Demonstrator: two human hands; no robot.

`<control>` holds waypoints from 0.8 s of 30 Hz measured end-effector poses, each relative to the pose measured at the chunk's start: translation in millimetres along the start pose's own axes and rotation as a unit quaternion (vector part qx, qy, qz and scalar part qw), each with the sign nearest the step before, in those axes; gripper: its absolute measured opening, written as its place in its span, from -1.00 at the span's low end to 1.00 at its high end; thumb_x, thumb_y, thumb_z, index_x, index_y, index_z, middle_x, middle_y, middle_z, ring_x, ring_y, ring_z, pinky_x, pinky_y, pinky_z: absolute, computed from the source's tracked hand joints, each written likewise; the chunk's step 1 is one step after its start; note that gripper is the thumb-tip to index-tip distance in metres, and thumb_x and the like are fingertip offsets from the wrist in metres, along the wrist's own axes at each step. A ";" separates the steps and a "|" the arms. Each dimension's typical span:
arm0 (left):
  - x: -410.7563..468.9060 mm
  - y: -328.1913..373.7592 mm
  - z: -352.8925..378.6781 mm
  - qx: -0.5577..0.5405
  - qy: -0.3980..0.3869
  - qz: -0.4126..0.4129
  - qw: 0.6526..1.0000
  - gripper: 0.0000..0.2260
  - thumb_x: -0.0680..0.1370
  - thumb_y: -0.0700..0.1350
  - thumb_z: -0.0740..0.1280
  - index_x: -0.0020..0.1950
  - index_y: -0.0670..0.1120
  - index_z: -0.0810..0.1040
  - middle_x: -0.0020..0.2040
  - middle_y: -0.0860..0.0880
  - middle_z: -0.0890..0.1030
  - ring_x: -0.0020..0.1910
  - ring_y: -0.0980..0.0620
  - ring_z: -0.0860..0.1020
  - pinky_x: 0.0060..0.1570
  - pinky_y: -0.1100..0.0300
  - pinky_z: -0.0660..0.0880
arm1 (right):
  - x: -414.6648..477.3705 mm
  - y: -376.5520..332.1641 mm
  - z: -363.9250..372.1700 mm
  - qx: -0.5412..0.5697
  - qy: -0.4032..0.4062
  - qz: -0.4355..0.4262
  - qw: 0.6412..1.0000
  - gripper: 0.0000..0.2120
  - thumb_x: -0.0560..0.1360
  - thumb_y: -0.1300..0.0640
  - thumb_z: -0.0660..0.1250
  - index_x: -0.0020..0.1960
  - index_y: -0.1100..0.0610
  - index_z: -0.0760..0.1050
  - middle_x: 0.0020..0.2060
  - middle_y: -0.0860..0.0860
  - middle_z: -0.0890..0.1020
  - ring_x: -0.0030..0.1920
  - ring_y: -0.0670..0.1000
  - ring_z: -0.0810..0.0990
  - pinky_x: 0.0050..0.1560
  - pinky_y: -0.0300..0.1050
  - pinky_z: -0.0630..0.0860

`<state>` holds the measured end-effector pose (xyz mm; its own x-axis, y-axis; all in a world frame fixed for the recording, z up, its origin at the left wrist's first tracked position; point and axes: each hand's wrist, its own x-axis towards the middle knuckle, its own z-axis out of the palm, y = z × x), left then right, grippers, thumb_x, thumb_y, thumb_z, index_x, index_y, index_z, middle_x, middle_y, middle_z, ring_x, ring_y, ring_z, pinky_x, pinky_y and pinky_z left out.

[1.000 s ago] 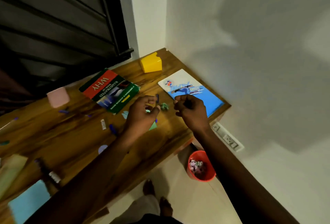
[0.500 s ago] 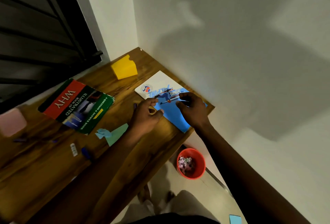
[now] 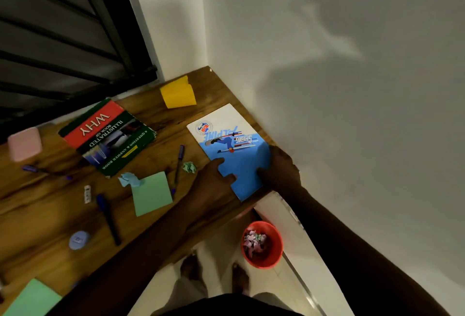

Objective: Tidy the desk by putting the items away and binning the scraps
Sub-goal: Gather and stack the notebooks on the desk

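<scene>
We had both hands on the notebook (image 3: 226,137), which lay at the right end of the bench (image 3: 50,215), its long side just beside the wall. The left hand (image 3: 214,182) curled its fingertips (image 3: 219,163) over the near-left edge of the blue cover. The right hand (image 3: 280,167) closed on the opposite edge with the thumb laid on the cover, so each hand held the notebook rather than hanging slack. Both forearms reached in from below, the right one passing above the red bin (image 3: 275,247) on the floor. Whether the notebook had left the wood we could not tell. To do this step well, we judged, the grip should be even on both sides so the thin cover would not bend. The lift should go straight up, clear of the pen (image 3: 179,162) and the crumpled green scrap (image 3: 189,167) near its left edge — the scrap being for the bin.
</scene>
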<state>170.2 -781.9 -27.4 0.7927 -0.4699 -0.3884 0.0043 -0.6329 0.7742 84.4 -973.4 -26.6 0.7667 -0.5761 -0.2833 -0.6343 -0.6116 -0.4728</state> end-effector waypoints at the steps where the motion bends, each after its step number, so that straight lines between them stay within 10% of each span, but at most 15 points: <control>1: 1.9 -1.1 3.9 0.006 0.011 -0.001 1.000 -0.41 0.52 0.03 0.48 0.49 -0.07 0.39 0.48 -0.09 0.44 0.44 -0.12 0.43 0.41 -0.12 0.42 | 0.4 0.4 -0.8 -0.017 -0.003 0.000 1.000 -0.19 0.42 -0.11 0.46 0.56 0.08 0.21 0.45 0.11 0.42 0.44 0.22 0.40 0.36 0.18 0.44; 8: -3.2 11.2 11.0 0.002 0.048 -0.033 0.998 -0.40 0.53 0.02 0.48 0.51 -0.09 0.38 0.43 -0.12 0.48 0.36 -0.13 0.50 0.31 0.00 0.50 | 14.1 1.6 -6.1 0.060 0.007 0.003 0.998 -0.14 0.24 -0.01 0.55 0.47 0.05 0.29 0.41 0.10 0.33 0.41 0.23 0.34 0.29 0.26 0.49; 13: -7.9 11.6 9.1 0.000 0.050 -0.042 0.998 -0.40 0.55 -0.02 0.46 0.54 -0.09 0.34 0.48 -0.11 0.43 0.39 -0.11 0.47 0.28 0.07 0.48 | 16.5 -7.8 -25.0 0.183 0.060 -0.046 0.980 -0.42 0.34 0.24 0.47 0.35 0.08 0.53 0.29 0.07 0.53 0.16 0.10 0.61 0.05 -0.27 0.42; 16: -13.9 15.9 1.0 -0.052 0.052 -0.033 0.997 -0.41 0.56 -0.16 0.45 0.55 -0.10 0.31 0.50 -0.11 0.42 0.35 -0.02 0.48 0.19 0.17 0.47 | 13.2 -27.2 -44.7 0.239 0.071 -0.091 0.964 -0.62 0.38 0.21 0.44 0.20 0.05 0.65 -0.01 -0.06 0.71 0.00 -0.02 0.67 -0.01 -0.24 0.53; 20: -28.6 34.8 -29.3 -0.052 0.170 0.042 0.983 -0.33 0.56 -0.15 0.44 0.61 0.01 0.21 0.47 0.02 0.40 0.38 0.01 0.47 0.23 0.32 0.40 | -0.2 -69.6 -65.7 0.200 0.075 -0.202 0.956 -0.65 0.42 0.14 0.39 0.19 -0.03 0.66 -0.02 -0.09 0.75 -0.03 -0.06 0.72 0.01 -0.04 0.66; 24: -50.0 43.1 -81.8 0.051 0.317 0.211 0.923 -0.30 0.57 -0.14 0.42 0.64 0.05 0.16 0.67 -0.06 0.07 0.64 0.01 0.04 0.50 0.20 0.31 | -17.7 -116.2 -80.7 0.108 0.110 -0.335 0.930 -0.62 0.50 0.15 0.29 0.27 -0.06 0.62 0.10 -0.05 0.73 0.03 0.04 0.71 0.00 0.01 0.64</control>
<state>180.7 -735.4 66.2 0.9081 -0.2542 0.3328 -0.4188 -0.5447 0.7266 136.5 -935.9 100.7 0.9284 -0.2174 0.3013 0.0305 -0.7636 -0.6450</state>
